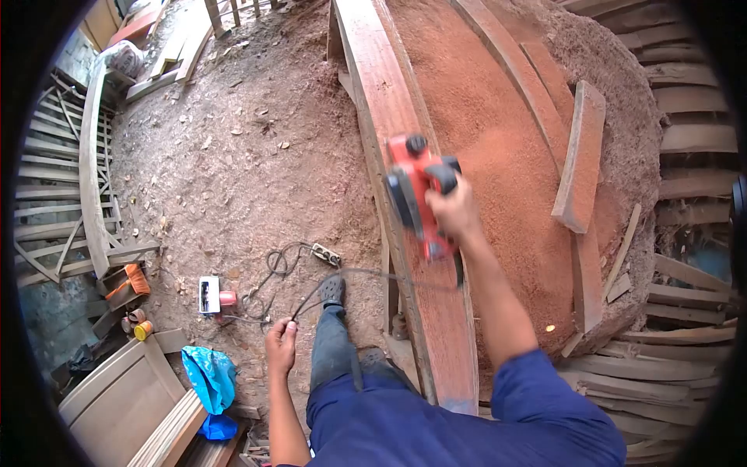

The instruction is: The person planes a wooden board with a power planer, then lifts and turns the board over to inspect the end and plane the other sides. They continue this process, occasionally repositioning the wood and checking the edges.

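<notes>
My right hand (pixel 457 210) is wrapped round the rear handle of a red and black electric planer (pixel 419 187). The planer rests on the upper face of a long reddish wooden beam (pixel 383 82), and its front is slightly blurred. Down at the left, my left hand (pixel 281 346) pinches a black power cord (pixel 307 298) between thumb and fingers. That cord runs past my shoe and across the beam toward the planer. A light-coloured socket strip (pixel 326 254) lies on the ground just beyond my foot.
Left of the cord lies a red and silver power tool (pixel 210 296). A blue plastic bag (pixel 208 377) sits on stacked boards at lower left. Orange-red sawdust (pixel 498 226) covers the ground right of the beam, with loose planks (pixel 582 156) on it. Curved timbers (pixel 692 140) line the right side.
</notes>
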The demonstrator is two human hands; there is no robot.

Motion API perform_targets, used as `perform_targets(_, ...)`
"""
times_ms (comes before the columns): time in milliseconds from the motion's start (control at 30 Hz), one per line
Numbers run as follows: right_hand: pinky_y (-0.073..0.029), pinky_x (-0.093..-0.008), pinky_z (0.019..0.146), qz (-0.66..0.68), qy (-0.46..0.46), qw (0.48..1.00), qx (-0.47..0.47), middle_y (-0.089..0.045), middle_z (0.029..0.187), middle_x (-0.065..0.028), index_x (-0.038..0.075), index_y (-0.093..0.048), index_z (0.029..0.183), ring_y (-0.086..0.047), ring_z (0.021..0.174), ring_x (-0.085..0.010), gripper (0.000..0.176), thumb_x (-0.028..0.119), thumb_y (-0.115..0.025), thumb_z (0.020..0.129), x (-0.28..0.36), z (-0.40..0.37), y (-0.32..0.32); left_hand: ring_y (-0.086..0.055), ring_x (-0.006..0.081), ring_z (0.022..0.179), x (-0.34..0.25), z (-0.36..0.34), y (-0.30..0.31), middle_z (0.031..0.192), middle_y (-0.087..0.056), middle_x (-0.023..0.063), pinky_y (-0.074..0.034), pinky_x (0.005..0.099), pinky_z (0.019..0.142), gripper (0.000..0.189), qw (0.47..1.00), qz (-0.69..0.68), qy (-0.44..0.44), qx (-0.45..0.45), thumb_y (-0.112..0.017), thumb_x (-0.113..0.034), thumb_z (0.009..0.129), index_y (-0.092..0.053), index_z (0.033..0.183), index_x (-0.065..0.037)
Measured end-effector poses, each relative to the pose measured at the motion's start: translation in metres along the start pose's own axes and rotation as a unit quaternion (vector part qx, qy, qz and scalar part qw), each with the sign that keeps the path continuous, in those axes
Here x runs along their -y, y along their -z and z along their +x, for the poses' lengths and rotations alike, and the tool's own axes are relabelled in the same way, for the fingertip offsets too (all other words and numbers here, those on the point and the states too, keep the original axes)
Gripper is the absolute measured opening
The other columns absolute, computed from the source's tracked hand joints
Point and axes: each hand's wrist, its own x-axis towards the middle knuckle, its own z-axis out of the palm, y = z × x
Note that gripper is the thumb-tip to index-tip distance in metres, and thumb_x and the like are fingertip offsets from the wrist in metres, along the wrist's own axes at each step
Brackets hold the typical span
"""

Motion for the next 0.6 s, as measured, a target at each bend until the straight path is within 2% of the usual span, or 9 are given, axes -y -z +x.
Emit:
perform_targets(100,-0.056,-0.0387,0.075,0.017,-0.002,1.0,0.015,-0.072,0.087,-0.0163,0.007,-0.073,0.106,-0.07,0.078,-0.0243,0.034,0.02,-0.063,0.076,0.01,0.101,-0.023,-0.064,0.0139,0.084,-0.006,0.011,-0.006,0.09,-0.071,0.0049,-0.05,0.0292,0.08,0.024,0.999,-0.014,-0.034,-0.031,-0.061,-0.02,0.099,-0.07,0.106,0.001)
perform_targets(167,-0.055,-0.0378,0.06,-0.033,-0.13,0.988,0.077,-0.071,0.081,-0.0132,0.005,-0.073,0.106,-0.068,0.069,-0.0207,0.036,0.016,-0.064,0.073,0.019,0.159,-0.024,-0.064,0.014,0.084,0.001,0.004,-0.015,0.089,-0.07,0.005,-0.05,0.0287,0.08,0.025,0.999,-0.021,-0.042,-0.025,-0.061,-0.02,0.1,-0.069,0.106,0.002)
perform_targets(267,-0.053,-0.0361,0.06,-0.034,-0.054,0.996,0.068,-0.069,0.076,-0.0114,-0.001,-0.071,0.103,-0.066,0.067,-0.0201,0.035,0.018,-0.065,0.074,0.034,0.145,-0.007,-0.062,0.0117,0.089,-0.012,-0.008,-0.021,0.092,-0.069,0.0031,-0.048,0.0272,0.083,0.029,0.999,-0.018,-0.044,0.021,-0.057,-0.026,0.103,-0.069,0.105,0.0)
perform_targets(333,-0.039,-0.0289,0.042,0.099,0.049,0.994,-0.023,-0.055,0.059,-0.0001,0.004,-0.064,0.081,-0.051,0.047,-0.0099,0.009,0.011,-0.069,0.08,0.034,0.064,0.032,-0.063,0.0133,0.087,0.0,-0.026,-0.023,0.089,-0.069,0.0046,-0.049,0.029,0.082,0.029,0.999,-0.01,-0.039,0.037,-0.058,-0.027,0.102,-0.07,0.102,0.0)
perform_targets(400,-0.05,-0.0308,0.064,0.12,0.013,0.993,-0.005,-0.067,0.081,-0.0028,0.0,-0.07,0.1,-0.062,0.069,-0.0133,0.025,0.012,-0.068,0.079,0.028,-0.024,0.083,-0.067,0.0203,0.088,0.025,-0.04,-0.029,0.09,-0.072,0.0099,-0.051,0.0338,0.082,0.033,0.995,0.023,-0.023,0.098,-0.061,-0.032,0.099,-0.073,0.099,-0.002)
perform_targets(467,-0.046,-0.0265,0.06,0.145,0.015,0.989,-0.008,-0.063,0.083,0.0009,0.0,-0.067,0.109,-0.056,0.067,-0.0085,0.03,0.01,-0.071,0.081,0.013,-0.121,0.123,-0.069,0.0238,0.091,0.018,-0.069,-0.04,0.094,-0.073,0.0122,-0.051,0.0354,0.083,0.033,0.983,0.1,-0.056,0.143,-0.062,-0.034,0.098,-0.074,0.1,-0.004)
perform_targets(533,-0.045,-0.0236,0.054,0.136,-0.089,0.987,-0.003,-0.06,0.081,0.0018,0.001,-0.066,0.114,-0.053,0.063,-0.006,0.035,0.009,-0.071,0.08,0.014,-0.227,0.163,-0.068,0.033,0.1,0.029,-0.095,-0.052,0.108,-0.072,0.0162,-0.053,0.0408,0.085,0.034,0.944,0.218,-0.06,0.238,-0.066,-0.038,0.091,-0.074,0.106,-0.008)
perform_targets(567,-0.046,-0.0244,0.053,0.135,-0.119,0.983,-0.035,-0.059,0.08,0.0019,0.001,-0.065,0.115,-0.053,0.061,-0.0071,0.037,0.009,-0.071,0.079,0.017,-0.276,0.174,-0.068,0.033,0.1,0.048,-0.104,-0.065,0.108,-0.072,0.0162,-0.053,0.0408,0.085,0.034,0.946,0.219,-0.067,0.229,-0.066,-0.038,0.091,-0.074,0.106,-0.008)
perform_targets(600,-0.046,-0.0245,0.052,0.139,-0.157,0.976,-0.062,-0.058,0.08,0.0022,0.001,-0.065,0.114,-0.052,0.059,-0.0073,0.038,0.009,-0.071,0.078,0.003,-0.327,0.186,-0.068,0.0333,0.101,0.068,-0.113,-0.08,0.109,-0.072,0.0157,-0.054,0.0419,0.086,0.035,0.903,0.255,-0.136,0.317,-0.067,-0.037,0.089,-0.073,0.109,-0.009)
